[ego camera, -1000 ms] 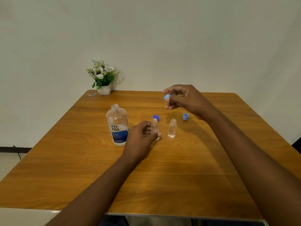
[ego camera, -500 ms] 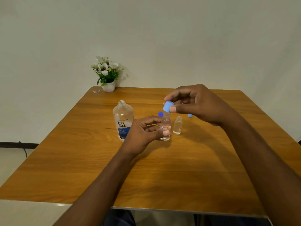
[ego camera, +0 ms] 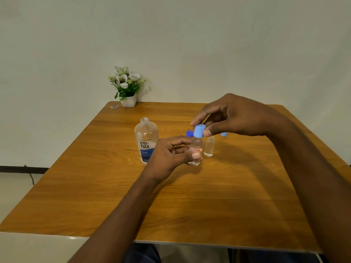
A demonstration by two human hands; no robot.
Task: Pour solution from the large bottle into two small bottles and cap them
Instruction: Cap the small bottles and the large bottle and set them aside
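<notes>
Here the left hand (ego camera: 171, 156) grips a small clear bottle (ego camera: 196, 144) near the middle of the wooden table (ego camera: 209, 205), thumb in front and fingers curled behind its lower half. The bottle is upright and holds clear liquid; whether its base touches the wood I cannot tell. The right hand (ego camera: 237, 116) reaches in from above and pinches a light blue cap (ego camera: 199, 130) between thumb and forefinger, the other fingers loosely bent. The cap sits on the bottle's neck, a little tilted. Just to the right, a second small bottle (ego camera: 209, 147) stands uncapped on the table, also with clear liquid in it. Behind the pair, toward the far edge, are a dark blue cap (ego camera: 189, 133), partly hidden by the held bottle, and another light blue cap (ego camera: 224, 134), half covered by the right hand. To the left the large renu solution bottle (ego camera: 146, 137) stands upright and open, its lower part hidden behind the left hand. At the far left corner stands a white pot of white flowers (ego camera: 128, 86), with a small clear object (ego camera: 114, 106) lying beside it at the far edge.
</notes>
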